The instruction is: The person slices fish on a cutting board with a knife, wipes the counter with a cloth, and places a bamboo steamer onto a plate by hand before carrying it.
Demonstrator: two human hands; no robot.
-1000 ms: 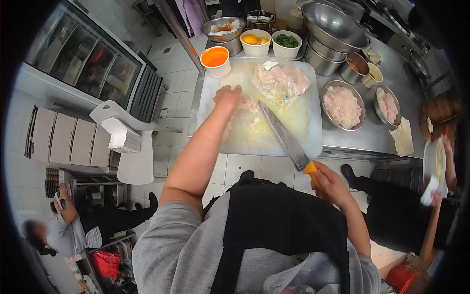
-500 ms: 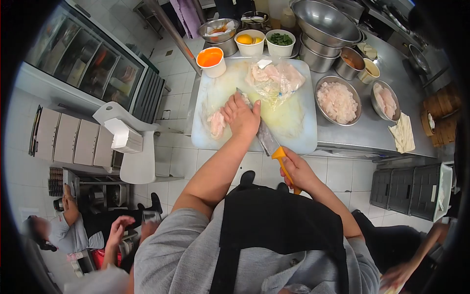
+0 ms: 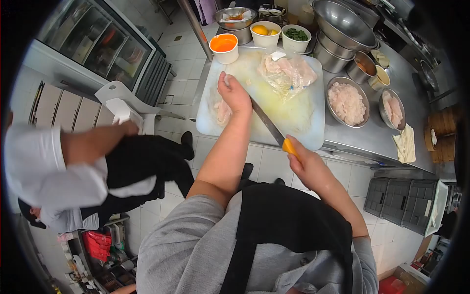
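My right hand [image 3: 308,166] is closed around the yellow handle of a knife [image 3: 268,121], whose blade slants up and left over the cutting board [image 3: 308,130]. The blade's upper end lies close to my left wrist. My left hand [image 3: 235,93] is raised over the board's left half with its fingers curled in; a pale bit shows at the fingertips, too small to name. Beside my left forearm lies pale raw meat [image 3: 223,112], partly hidden by it. A clear plastic bag with more raw meat [image 3: 289,71] rests on the board's upper right.
Behind the board stand an orange-filled tub [image 3: 224,48], a tub with yellow pieces [image 3: 265,34] and a tub of green leaves [image 3: 295,38]. Right of it are bowls of cut meat [image 3: 347,101] and larger pieces [image 3: 392,109], plus a cloth [image 3: 405,144]. A co-worker [image 3: 88,152] passes at left.
My left hand has lifted off the meat, and its fingers have curled. The knife has shifted slightly right, still in my right hand. A co-worker has come in close at the left.
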